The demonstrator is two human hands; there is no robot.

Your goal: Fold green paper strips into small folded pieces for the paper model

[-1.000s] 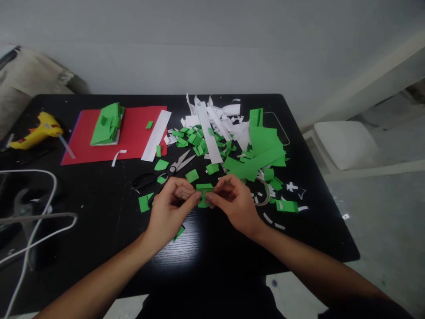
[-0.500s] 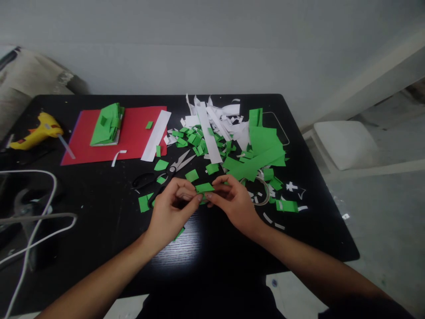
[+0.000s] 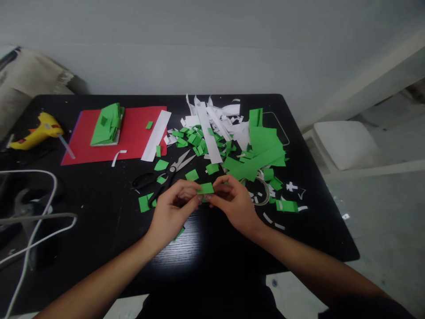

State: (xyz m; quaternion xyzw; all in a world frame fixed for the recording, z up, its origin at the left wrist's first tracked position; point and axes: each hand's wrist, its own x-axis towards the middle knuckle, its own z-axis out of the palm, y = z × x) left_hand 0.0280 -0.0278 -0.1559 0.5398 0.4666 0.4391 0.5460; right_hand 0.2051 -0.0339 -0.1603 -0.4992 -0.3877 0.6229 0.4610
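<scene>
A small piece of green paper is pinched between my two hands above the front middle of the table. My left hand is closed on its left end, thumb toward me. My right hand grips the right end with thumb and fingers. The lower part of the paper is partly hidden by my thumbs. Black-handled scissors lie with blades parted just beyond my left hand. Behind my right hand is a roll of tape, partly covered by green strips.
A heap of white paper scraps and green cuttings fills the table's back middle. Larger green sheets lie to its right. At left are a red sheet, a folded green paper bundle, a yellow glue gun and a white cable.
The green paper between my fingers has tilted, so more of its flat face shows. Both hands stay in nearly the same place.
</scene>
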